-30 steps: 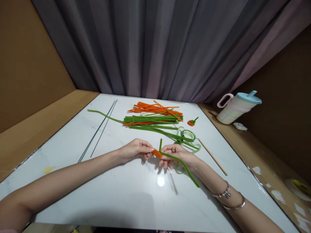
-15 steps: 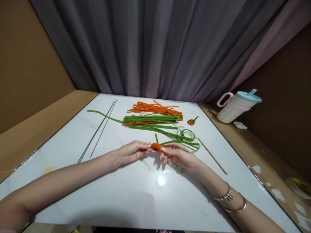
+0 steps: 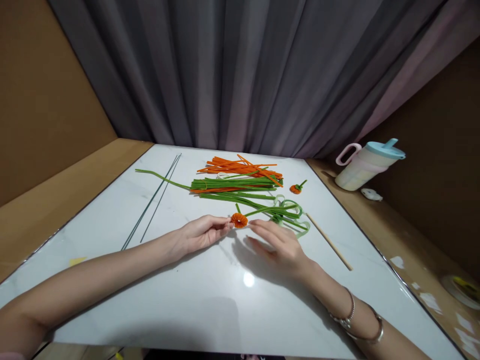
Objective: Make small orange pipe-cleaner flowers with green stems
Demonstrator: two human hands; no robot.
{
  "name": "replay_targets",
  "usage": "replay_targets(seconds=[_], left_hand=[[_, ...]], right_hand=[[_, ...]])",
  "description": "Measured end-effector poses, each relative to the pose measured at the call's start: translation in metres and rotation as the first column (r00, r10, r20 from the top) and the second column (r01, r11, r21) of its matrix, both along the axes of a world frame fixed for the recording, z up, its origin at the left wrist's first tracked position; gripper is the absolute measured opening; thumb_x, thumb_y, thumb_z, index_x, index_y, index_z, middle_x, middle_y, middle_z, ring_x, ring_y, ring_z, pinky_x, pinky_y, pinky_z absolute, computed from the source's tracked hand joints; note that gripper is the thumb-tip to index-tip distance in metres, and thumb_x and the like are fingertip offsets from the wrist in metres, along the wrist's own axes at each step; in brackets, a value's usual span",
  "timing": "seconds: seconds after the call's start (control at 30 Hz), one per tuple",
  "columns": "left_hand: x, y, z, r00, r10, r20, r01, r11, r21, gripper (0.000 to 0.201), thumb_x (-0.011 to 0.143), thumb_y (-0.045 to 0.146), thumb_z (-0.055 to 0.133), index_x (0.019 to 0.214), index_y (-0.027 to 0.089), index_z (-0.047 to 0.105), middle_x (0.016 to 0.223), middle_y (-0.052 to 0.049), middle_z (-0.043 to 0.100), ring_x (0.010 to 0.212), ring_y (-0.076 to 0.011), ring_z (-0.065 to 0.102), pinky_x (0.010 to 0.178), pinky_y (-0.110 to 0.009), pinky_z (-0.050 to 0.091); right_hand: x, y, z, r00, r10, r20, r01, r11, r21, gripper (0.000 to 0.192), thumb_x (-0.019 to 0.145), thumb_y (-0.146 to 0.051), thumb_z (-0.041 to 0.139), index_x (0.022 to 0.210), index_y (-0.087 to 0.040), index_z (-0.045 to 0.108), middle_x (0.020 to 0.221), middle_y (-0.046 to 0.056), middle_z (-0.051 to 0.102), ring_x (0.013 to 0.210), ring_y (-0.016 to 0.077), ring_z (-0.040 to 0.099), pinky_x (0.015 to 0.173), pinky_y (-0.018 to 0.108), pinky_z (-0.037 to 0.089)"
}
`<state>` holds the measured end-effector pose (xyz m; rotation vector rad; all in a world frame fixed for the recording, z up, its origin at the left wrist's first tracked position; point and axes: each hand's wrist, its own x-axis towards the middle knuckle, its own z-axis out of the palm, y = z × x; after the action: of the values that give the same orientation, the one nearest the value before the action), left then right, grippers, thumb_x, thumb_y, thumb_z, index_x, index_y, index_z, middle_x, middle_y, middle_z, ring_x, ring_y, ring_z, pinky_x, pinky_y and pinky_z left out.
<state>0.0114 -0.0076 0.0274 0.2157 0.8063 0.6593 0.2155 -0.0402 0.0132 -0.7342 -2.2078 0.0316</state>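
Observation:
Between the thumb and fingers of my left hand is a small round pumpkin of ribbed orange pipe cleaner, a light hole at its middle facing me. A short green stem rises from its top. My right hand is just right of it, fingers stretched out and apart, fingertips close to its edge; whether they touch it I cannot tell. Behind that hand lie loose green pipe cleaners and a roll of green tape, its loose end curling. A similar orange pumpkin with a green stem rests farther back.
A bundle of green pipe cleaners lies before a pile of orange ones. Thin dark wires are at left, a wooden stick at right. A tumbler with a blue lid stands beyond the table's right edge.
My right hand has let go of the orange pumpkin and opened its fingers. The pumpkin has turned so its centre faces me, and has risen slightly in my left hand.

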Motion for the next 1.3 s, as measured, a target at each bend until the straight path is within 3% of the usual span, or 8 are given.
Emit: replay_targets(seconds=[0.07,0.17,0.3,0.73,0.83,1.03,1.17,1.3], left_hand=[[0.001,-0.001,-0.002,1.000,-0.020,-0.010,0.020,1.000,-0.010,0.026,0.087,-0.007,0.032,0.083,0.003,0.056,0.067,-0.004,0.057,0.049,-0.0040,0.058,0.053,-0.009,0.052],[0.001,-0.004,-0.007,0.997,-0.072,-0.010,0.072,0.997,-0.040,0.026,0.083,-0.010,0.033,0.077,0.005,0.054,0.061,0.001,0.050,0.039,-0.0012,0.047,0.038,-0.007,0.041],[0.002,-0.007,-0.007,0.981,-0.185,0.054,0.190,0.976,-0.104,0.018,0.084,-0.005,0.041,0.078,0.007,0.053,0.060,0.004,0.043,0.036,0.0010,0.039,0.030,-0.006,0.029],[0.002,-0.011,-0.005,0.968,-0.251,0.028,0.252,0.954,-0.160,0.020,0.089,0.000,0.038,0.075,0.005,0.051,0.058,0.005,0.040,0.036,0.0021,0.040,0.036,-0.002,0.035],[0.001,-0.012,-0.007,0.968,-0.250,0.030,0.251,0.958,-0.141,0.015,0.088,0.000,0.041,0.077,0.005,0.051,0.058,0.005,0.041,0.037,0.0019,0.041,0.037,-0.003,0.036],[0.002,-0.016,-0.007,0.951,-0.309,-0.020,0.304,0.942,-0.141,0.023,0.079,-0.004,0.041,0.063,0.012,0.044,0.048,0.010,0.029,0.028,0.0025,0.023,0.026,-0.007,0.014],[0.003,-0.019,-0.006,0.929,-0.360,-0.086,0.349,0.929,-0.122,0.023,0.073,-0.005,0.040,0.059,0.013,0.043,0.047,0.010,0.030,0.028,0.0023,0.018,0.026,-0.009,0.009],[0.002,-0.019,-0.008,0.923,-0.371,-0.101,0.364,0.928,-0.076,0.022,0.072,-0.003,0.043,0.057,0.013,0.042,0.049,0.008,0.034,0.028,0.0030,0.019,0.026,-0.009,0.008]], right_hand=[[-0.003,-0.002,0.000,0.969,-0.008,0.249,-0.042,0.980,0.194,0.035,0.087,-0.011,0.051,0.123,-0.015,0.052,0.119,0.011,0.063,0.109,0.0217,0.056,0.086,0.037,0.047],[-0.005,0.000,0.000,0.904,-0.065,0.423,-0.051,0.965,0.257,0.040,0.090,-0.008,0.045,0.131,-0.009,0.045,0.131,0.012,0.054,0.121,0.0231,0.047,0.091,0.038,0.042],[-0.003,0.002,-0.002,0.908,-0.048,0.416,-0.060,0.968,0.242,0.036,0.091,-0.008,0.044,0.127,-0.005,0.047,0.128,0.014,0.056,0.110,0.0255,0.052,0.080,0.036,0.042],[-0.003,0.002,-0.010,0.983,0.111,0.144,-0.109,0.994,-0.026,0.026,0.089,-0.008,0.045,0.112,-0.016,0.055,0.100,0.010,0.068,0.091,0.0193,0.057,0.074,0.034,0.044],[-0.003,0.001,-0.007,0.976,0.094,0.196,-0.069,0.989,-0.131,0.030,0.090,-0.017,0.049,0.121,-0.016,0.050,0.105,0.012,0.064,0.097,0.0205,0.056,0.079,0.035,0.045],[-0.012,-0.002,0.001,0.929,0.092,0.358,-0.023,0.981,-0.192,0.081,0.075,-0.051,0.066,0.138,-0.014,0.030,0.128,0.017,0.053,0.116,0.0278,0.047,0.091,0.045,0.041],[-0.017,-0.003,-0.001,0.899,0.100,0.426,-0.047,0.990,-0.134,0.079,0.079,-0.053,0.059,0.138,-0.010,0.029,0.137,0.018,0.045,0.122,0.0285,0.042,0.095,0.045,0.039],[-0.018,-0.004,-0.002,0.876,0.096,0.472,-0.044,0.992,-0.120,0.074,0.085,-0.049,0.053,0.140,-0.006,0.026,0.131,0.020,0.051,0.126,0.0289,0.040,0.096,0.046,0.038]])
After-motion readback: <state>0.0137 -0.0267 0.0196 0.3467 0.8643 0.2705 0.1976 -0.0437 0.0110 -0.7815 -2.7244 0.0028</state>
